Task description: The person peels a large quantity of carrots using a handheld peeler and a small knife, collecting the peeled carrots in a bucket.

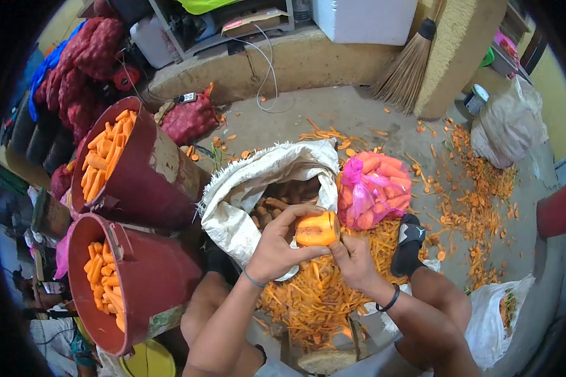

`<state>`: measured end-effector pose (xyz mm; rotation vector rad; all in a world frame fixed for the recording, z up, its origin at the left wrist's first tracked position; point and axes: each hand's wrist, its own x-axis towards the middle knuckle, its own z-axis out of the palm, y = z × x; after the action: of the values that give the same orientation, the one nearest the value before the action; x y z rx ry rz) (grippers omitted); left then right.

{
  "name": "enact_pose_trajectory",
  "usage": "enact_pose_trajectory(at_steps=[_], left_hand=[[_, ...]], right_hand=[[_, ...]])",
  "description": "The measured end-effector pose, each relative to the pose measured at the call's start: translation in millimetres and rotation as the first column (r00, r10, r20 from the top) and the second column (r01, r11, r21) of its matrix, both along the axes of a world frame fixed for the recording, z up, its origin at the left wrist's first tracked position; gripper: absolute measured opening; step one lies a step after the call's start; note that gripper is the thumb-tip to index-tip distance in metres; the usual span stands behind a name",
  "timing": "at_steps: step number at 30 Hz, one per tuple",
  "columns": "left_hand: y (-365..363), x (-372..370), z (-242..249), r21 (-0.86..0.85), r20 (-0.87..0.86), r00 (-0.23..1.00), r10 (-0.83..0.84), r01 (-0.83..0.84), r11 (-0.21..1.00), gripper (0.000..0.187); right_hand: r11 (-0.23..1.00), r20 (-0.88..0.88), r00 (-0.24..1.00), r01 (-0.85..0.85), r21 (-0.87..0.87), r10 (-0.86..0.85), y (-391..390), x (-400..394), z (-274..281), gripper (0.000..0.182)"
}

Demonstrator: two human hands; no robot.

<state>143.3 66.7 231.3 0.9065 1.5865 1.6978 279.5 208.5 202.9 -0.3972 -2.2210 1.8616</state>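
Between the thumb and fingers of my left hand (280, 245) is a thick, peeled piece of carrot (316, 229), held sideways with a brownish groove along it. My right hand (355, 261) is closed at the carrot's right end, its thumb and fingertips close against it. Whatever tool it may grip is hidden. Just beyond my hands, a white woven sack (229, 217) lies open with unpeeled, dirt-brown carrots (277, 204) inside. Beside it sits a pink plastic bag (374, 188) full of peeled carrots. A heap of carrot peelings (314, 301) lies below my hands, between my legs.
Two dark red buckets (163, 286) of peeled carrots lean at my left, with a yellow pail (148, 361) below. Red mesh sacks (192, 122) lie behind. A broom (405, 72) leans on a pillar. More scraps (475, 182) and white sacks (509, 122) are at the right.
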Motion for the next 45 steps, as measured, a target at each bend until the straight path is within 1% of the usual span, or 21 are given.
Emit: enact_pose_trajectory(at_steps=[1, 3, 6, 9, 10, 13, 15, 16, 19, 21, 22, 23, 25, 26, 29, 33, 35, 36, 39, 42, 45], left_hand=[[1, 0, 1, -0.02, 0.002, 1.0, -0.005, 0.005, 1.0, 0.06], [2, -2, 0, -0.024, 0.079, 0.995, -0.056, 0.058, 0.998, 0.06], [3, -1, 0, -0.048, 0.203, 0.974, -0.105, 0.117, 0.992, 0.059], [6, -1, 1, -0.091, 0.285, 0.953, -0.108, 0.139, 0.986, 0.058], [7, -1, 1, -0.11, 0.304, 0.947, -0.104, 0.143, 0.984, 0.057], [11, 2, -5, -0.064, 0.208, 0.977, -0.035, 0.049, 0.997, 0.06], [10, 2, -3, -0.141, 0.027, 0.999, -0.019, 0.023, 0.99, 0.061], [10, 2, -2, -0.177, -0.066, 0.998, -0.016, 0.004, 0.984, 0.062], [15, 10, -7, -0.078, 0.046, 0.997, 0.062, -0.058, 0.995, 0.07], [15, 12, -7, -0.02, 0.153, 0.988, 0.026, -0.023, 1.0, 0.069], [16, 12, -7, 0.01, 0.203, 0.979, 0.005, -0.007, 1.0, 0.068], [15, 11, -10, 0.023, 0.332, 0.943, 0.017, -0.026, 0.999, 0.066], [14, 6, -12, 0.039, 0.569, 0.822, 0.03, -0.063, 0.997, 0.062], [12, 7, -11, 0.064, 0.627, 0.779, 0.007, -0.06, 0.996, 0.053], [10, 6, -16, 0.048, 0.716, 0.698, 0.016, -0.073, 0.996, 0.046], [15, 9, -21, -0.039, 0.664, 0.732, 0.152, -0.17, 0.985, 0.034], [17, 6, -30, -0.09, 0.631, 0.735, 0.247, -0.247, 0.965, 0.032], [19, 4, -27, -0.073, 0.686, 0.685, 0.246, -0.272, 0.959, 0.032], [17, 2, -27, -0.01, 0.731, 0.657, 0.187, -0.264, 0.965, 0.03], [14, 3, -17, 0.063, 0.677, 0.731, 0.085, -0.173, 0.983, 0.027], [13, 3, -24, 0.078, 0.631, 0.772, 0.073, -0.157, 0.985, 0.029]], right_hand=[[1.0, -0.038, 0.999, -0.007, 0.026, 0.008, 3, 0, -4, 0.046], [0.997, -0.111, 0.993, -0.019, 0.081, 0.028, 9, -4, -12, 0.048], [0.998, -0.164, 0.986, 0.017, 0.062, -0.007, 10, -5, -10, 0.049], [0.995, -0.187, 0.982, 0.055, 0.083, -0.039, 9, -7, -9, 0.046], [0.995, -0.133, 0.99, 0.058, 0.085, -0.046, 9, -6, -6, 0.044], [0.993, 0.002, 0.997, 0.074, 0.089, -0.074, 8, -1, -2, 0.04], [0.991, 0.055, 0.993, 0.094, 0.094, -0.1, 5, 3, -15, 0.039], [0.993, 0.047, 0.994, 0.1, 0.064, -0.103, 6, 3, -19, 0.039], [0.992, 0.045, 0.991, 0.126, -0.028, -0.124, 3, 4, -19, 0.039], [0.985, 0.065, 0.987, 0.153, -0.074, -0.149, 4, 0, -12, 0.04], [0.986, 0.061, 0.985, 0.165, -0.035, -0.163, 9, -2, -15, 0.04], [0.984, 0.057, 0.982, 0.179, 0.005, -0.179, 17, -4, -21, 0.04], [0.982, 0.052, 0.981, 0.183, 0.052, -0.185, 24, -10, -16, 0.04], [0.984, 0.051, 0.984, 0.17, 0.058, -0.173, 27, -11, -11, 0.04], [0.978, 0.05, 0.984, 0.162, 0.129, -0.169, 28, -17, 0, 0.039], [0.964, -0.01, 0.986, 0.162, 0.21, -0.164, 32, -24, -6, 0.042], [0.948, 0.022, 0.991, 0.121, 0.293, -0.133, 32, -23, -3, 0.052], [0.938, 0.039, 0.992, 0.098, 0.333, -0.118, 31, -23, 1, 0.057], [0.9, 0.217, 0.976, -0.069, 0.43, -0.029, 27, -24, 35, 0.072], [0.847, 0.189, 0.981, -0.071, 0.526, -0.035, 24, -28, 33, 0.081], [0.826, 0.201, 0.98, -0.116, 0.552, 0.003, 24, -29, 45, 0.078]])
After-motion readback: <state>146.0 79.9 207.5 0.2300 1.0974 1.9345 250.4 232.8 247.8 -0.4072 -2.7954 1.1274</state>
